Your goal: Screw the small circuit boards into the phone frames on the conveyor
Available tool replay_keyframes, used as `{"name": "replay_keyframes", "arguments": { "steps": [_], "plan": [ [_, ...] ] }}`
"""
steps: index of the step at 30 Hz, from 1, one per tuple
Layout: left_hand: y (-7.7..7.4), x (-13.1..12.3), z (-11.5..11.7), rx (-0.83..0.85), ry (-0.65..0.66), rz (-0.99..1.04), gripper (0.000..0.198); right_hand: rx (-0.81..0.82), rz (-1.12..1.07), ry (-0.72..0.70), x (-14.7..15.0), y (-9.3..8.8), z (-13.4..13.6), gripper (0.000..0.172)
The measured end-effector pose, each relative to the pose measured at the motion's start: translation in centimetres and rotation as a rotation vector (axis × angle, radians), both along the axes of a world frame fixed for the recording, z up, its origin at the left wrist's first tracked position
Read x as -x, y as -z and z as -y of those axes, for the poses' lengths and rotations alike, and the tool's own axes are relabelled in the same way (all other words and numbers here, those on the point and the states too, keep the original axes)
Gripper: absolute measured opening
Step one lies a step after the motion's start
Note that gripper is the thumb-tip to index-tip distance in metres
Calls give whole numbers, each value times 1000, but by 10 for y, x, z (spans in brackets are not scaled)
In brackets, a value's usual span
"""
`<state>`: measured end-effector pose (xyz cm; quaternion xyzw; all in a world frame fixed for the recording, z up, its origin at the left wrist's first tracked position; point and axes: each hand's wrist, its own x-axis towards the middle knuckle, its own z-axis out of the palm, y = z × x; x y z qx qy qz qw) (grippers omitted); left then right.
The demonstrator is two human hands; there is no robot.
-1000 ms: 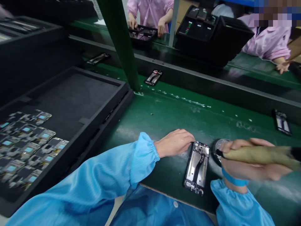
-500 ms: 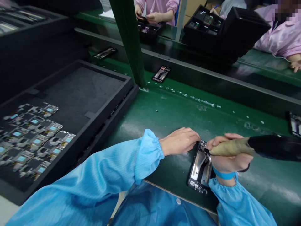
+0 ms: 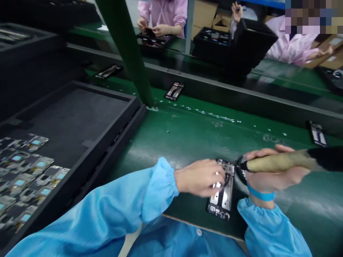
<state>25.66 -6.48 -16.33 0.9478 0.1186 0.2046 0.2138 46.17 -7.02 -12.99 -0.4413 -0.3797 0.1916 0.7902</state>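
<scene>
Green bench [image 3: 152, 146], opened phone [image 3: 227, 194], co-workers [image 3: 164, 16] opposite

The left hand [image 3: 199, 177] is shifting from the phone chassis [image 3: 227, 192]'s top corner to over its left side. The right hand [image 3: 273, 181] is drawing the screwdriver [image 3: 278, 162] clear, beside the round dish [image 3: 242, 177]. Opposite, a co-worker's hand [image 3: 237, 13] is rising.

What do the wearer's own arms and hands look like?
Glossy light-blue fabric left sleeve and matching right sleeve, both with gathered, frilled cuffs. Ungloved left hand and right hand. Flat bright-blue wristband on the right wrist; none visible on the left.
</scene>
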Motion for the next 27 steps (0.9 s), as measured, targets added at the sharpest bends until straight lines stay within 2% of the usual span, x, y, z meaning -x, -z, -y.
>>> {"name": "replay_keyframes", "arguments": {
  "steps": [2, 3, 5, 6, 8, 11, 15, 17, 21, 24, 27],
  "plan": [
    [0, -6, 20, -21, 163, 6, 20, 29, -53, 134, -19, -8, -5, 53],
    [0, -8, 28, -32, 189, -6, 28, 64, -77, 155, -27, -9, -7, 49],
    [2, -12, 36, -49, 127, -60, 42, 131, -87, 139, -39, -7, -10, 41],
    [4, -14, 34, -56, 64, -91, 43, 144, -77, 134, -42, -5, -10, 37],
    [5, -18, 17, -68, -60, -139, 34, 137, -44, 126, -43, 0, -11, 35],
    [6, -28, -29, -124, -263, -176, 20, 97, -18, 88, -37, 6, -13, 39],
    [8, -50, -94, -158, -556, -206, 29, 75, -3, 38, -35, 12, -14, 43],
    [11, -61, -117, -129, -633, -191, 33, 88, -11, 25, -36, 14, -15, 44],
    [16, -73, -138, -106, -561, -160, 42, 102, -19, 15, -38, 18, -15, 47],
    [20, -74, -137, -97, -500, -154, 41, 108, -11, 19, -38, 19, -14, 48],
    [22, -75, -132, -98, -510, -158, 38, 105, -11, 43, -35, 18, -13, 48]
  ]
}}
